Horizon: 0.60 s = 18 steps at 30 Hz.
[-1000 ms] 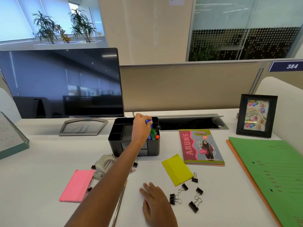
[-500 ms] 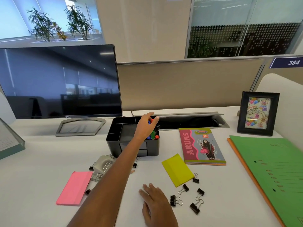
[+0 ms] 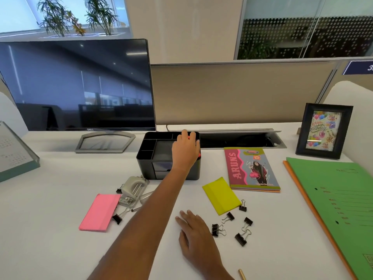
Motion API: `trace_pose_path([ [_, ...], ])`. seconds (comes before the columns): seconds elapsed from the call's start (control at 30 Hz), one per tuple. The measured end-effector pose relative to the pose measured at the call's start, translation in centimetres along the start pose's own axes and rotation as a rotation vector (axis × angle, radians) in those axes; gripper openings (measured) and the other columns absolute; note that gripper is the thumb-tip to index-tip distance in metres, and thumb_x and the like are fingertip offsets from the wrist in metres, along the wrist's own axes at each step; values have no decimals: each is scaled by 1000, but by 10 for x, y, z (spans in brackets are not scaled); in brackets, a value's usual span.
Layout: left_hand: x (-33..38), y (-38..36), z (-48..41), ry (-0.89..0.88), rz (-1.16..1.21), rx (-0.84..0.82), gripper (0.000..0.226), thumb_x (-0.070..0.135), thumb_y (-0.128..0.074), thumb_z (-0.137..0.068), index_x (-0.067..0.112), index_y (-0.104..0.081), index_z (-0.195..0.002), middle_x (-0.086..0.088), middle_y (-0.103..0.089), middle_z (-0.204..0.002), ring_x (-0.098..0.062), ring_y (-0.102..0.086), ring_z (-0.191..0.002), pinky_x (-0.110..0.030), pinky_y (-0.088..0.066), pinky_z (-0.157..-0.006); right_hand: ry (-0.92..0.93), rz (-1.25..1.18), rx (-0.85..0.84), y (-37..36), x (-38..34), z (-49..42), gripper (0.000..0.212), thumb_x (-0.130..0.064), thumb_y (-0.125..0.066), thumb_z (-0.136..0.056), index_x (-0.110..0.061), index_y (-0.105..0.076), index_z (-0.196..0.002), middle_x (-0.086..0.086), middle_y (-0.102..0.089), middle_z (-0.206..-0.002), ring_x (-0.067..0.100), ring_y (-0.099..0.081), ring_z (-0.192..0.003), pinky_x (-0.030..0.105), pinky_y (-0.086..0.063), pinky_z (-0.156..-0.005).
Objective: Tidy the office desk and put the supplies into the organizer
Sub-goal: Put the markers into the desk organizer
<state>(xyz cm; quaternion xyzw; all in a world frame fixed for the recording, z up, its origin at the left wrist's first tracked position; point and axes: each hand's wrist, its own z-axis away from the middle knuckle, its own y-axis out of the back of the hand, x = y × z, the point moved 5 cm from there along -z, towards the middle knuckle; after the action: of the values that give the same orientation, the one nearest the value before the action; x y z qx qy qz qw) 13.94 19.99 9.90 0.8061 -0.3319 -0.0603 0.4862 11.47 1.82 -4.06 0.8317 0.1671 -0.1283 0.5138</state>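
- Left hand (image 3: pixel 184 150) reaches out over the right rear corner of the organizer (image 3: pixel 153 156), back of hand toward the camera. Fingers drape over the compartment there; cannot tell whether they grasp anything.
- Bits of red marker (image 3: pixel 189 137) show between and beside those fingers, inside the organizer.
- Organizer: black, several compartments, two small drawers in front. Sits mid-worktop (image 3: pixel 50 229), just right of the monitor (image 3: pixel 76 85) stand.
- Right hand (image 3: pixel 194 233) lies flat on the worktop, palm down, fingers released and spread, holding nothing.
- Loose binder clips (image 3: pixel 240 238) scattered just right of the right hand, five in that group. One touches the near corner of the yellow pad (image 3: pixel 221 196).
- Pink pad (image 3: pixel 99 212) left of the left forearm; another clip (image 3: pixel 119 216) at its right edge.
- Hole punch (image 3: pixel 132 188) between pink pad and organizer, near the organizer's front left corner.
- Notebook (image 3: pixel 250 169) lies flat right of the organizer, just behind the yellow pad.
- Green folder (image 3: pixel 339 199) at the right edge, stacked on an orange one.
- Photo frame (image 3: pixel 323 131) upright behind the folder. Calendar (image 3: pixel 14 152) far left.
- Pencil (image 3: pixel 241 274) tip at the bottom edge.
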Motion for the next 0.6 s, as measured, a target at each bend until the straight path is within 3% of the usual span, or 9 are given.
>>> trace_pose_path([
  [0.1, -2, -4, -5, 58, -16, -126, 37, 34, -41, -96, 5, -52, -116, -16, -55, -110, -31, -55, -95, -35, -44, -68, -16, 7, -9, 1, -1, -1, 38, -27, -41, -80, -25, -64, -110, -9, -64, -118, 10, -58, -112, 27, -45, -94],
  [0.23, -4, 6, 8, 8, 64, -58, 62, 51, -29, -88, 5, -54, -121, -20, -58, -114, -34, -55, -104, -42, -44, -88, -25, 17, -15, 3, -2, -2, 38, -25, -40, -81, -23, -66, -109, -8, -65, -117, 12, -59, -111, 29, -46, -94],
  [0.5, -14, 27, 87, 18, 75, 113, 46, 31, -40, -88, 7, -46, -127, -26, -49, -132, -42, -44, -124, -49, -32, -101, -44, 12, -52, 5, -3, -4, 40, -24, -38, -81, -21, -64, -112, -4, -65, -118, 15, -59, -111, 33, -45, -95],
  [0.6, -22, 28, 132, 48, 76, 111, 42, 29, -38, -89, 12, -41, -127, -24, -48, -133, -39, -42, -127, -48, -36, -99, -53, 12, -88, 2, -1, -3, 42, -25, -37, -83, -20, -63, -115, -3, -64, -119, 16, -58, -114, 34, -42, -98],
])
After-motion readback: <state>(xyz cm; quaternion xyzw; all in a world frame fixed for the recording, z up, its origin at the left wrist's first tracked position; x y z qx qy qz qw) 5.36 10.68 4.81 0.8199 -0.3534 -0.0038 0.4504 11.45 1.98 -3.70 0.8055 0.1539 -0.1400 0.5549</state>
